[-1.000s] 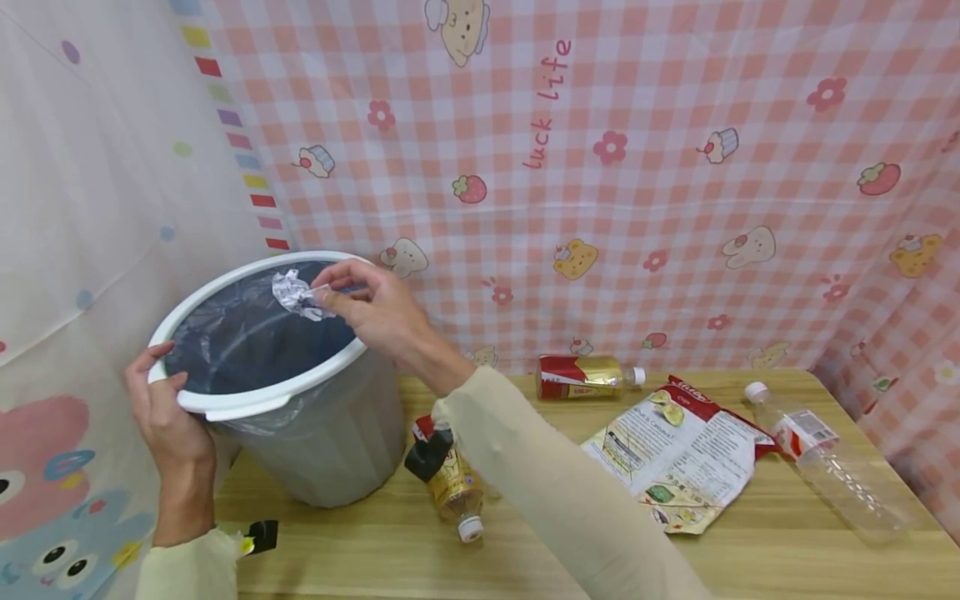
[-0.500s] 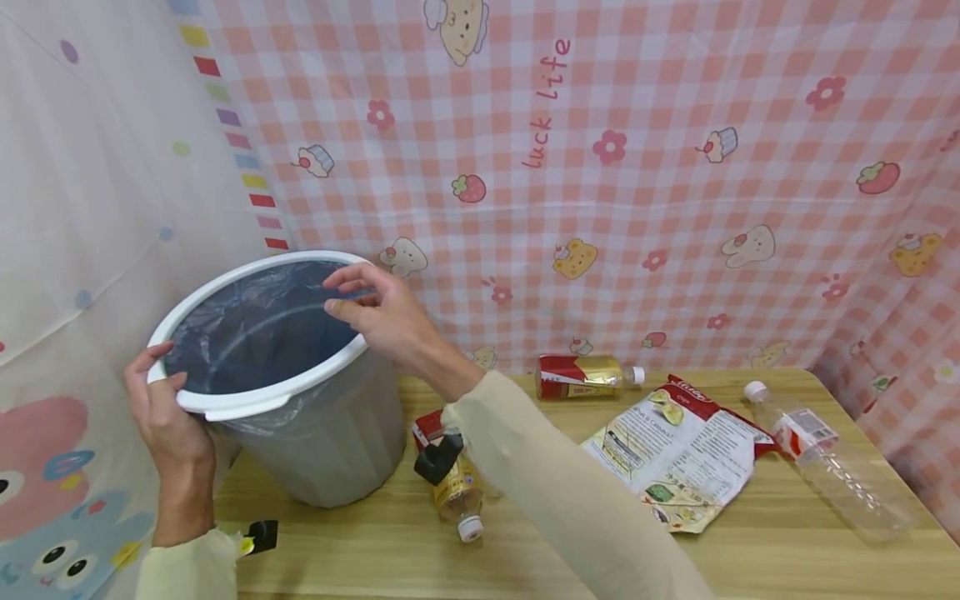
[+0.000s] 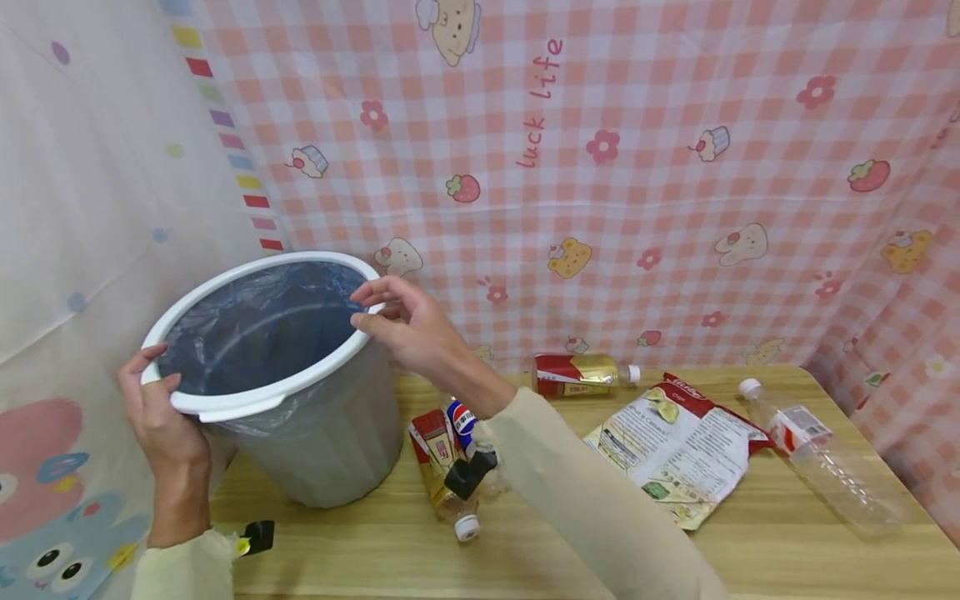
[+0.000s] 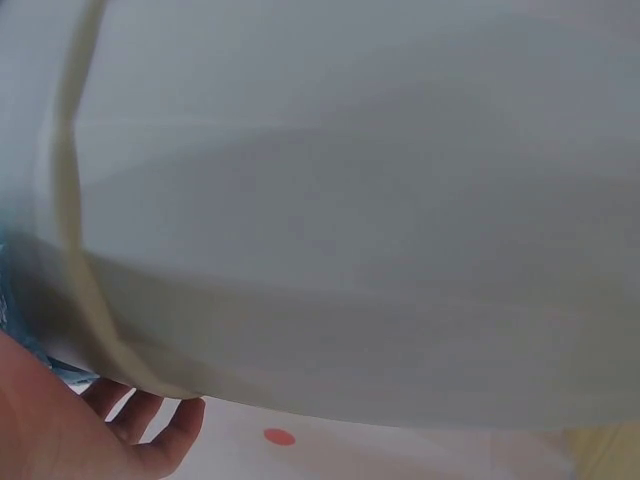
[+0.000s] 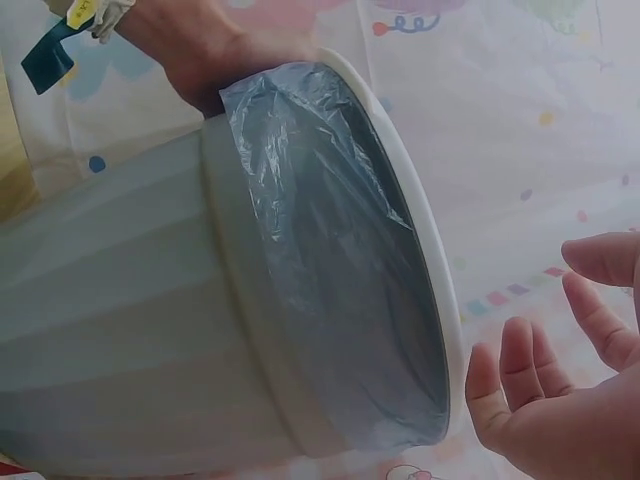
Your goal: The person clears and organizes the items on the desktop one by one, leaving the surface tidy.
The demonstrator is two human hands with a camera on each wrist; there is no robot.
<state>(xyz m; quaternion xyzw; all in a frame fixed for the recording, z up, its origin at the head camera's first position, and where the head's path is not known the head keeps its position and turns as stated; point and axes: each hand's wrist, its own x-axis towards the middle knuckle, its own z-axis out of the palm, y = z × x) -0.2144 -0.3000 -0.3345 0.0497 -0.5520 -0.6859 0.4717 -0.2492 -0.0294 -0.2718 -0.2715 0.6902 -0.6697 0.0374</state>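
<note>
A grey trash bin [image 3: 322,450] with a white rim and a thin plastic liner [image 5: 310,240] stands on the left of the table, its mouth facing up. My left hand [image 3: 161,425] grips the rim on the left side, fingertips over the edge and thumb at the front; the left wrist view shows the bin wall [image 4: 350,220] filling most of the picture. Over the right part of the rim, my right hand [image 3: 416,333] is held with fingers apart and loosely bent. Between thumb and fingers of this right hand [image 5: 560,390] there is nothing in the right wrist view.
Beside the bin lie a red-and-gold drink bottle [image 3: 435,458] and a Pepsi-labelled bottle [image 3: 461,423], partly behind my right sleeve. Another red-and-gold bottle [image 3: 573,375] lies along the back. Further right are a chip bag [image 3: 675,450] and a clear plastic bottle [image 3: 825,458].
One second ago my right hand pinched a crumpled paper ball over the bin; it let go, and the ball is out of sight. That hand has since drawn right; the left stayed put.
</note>
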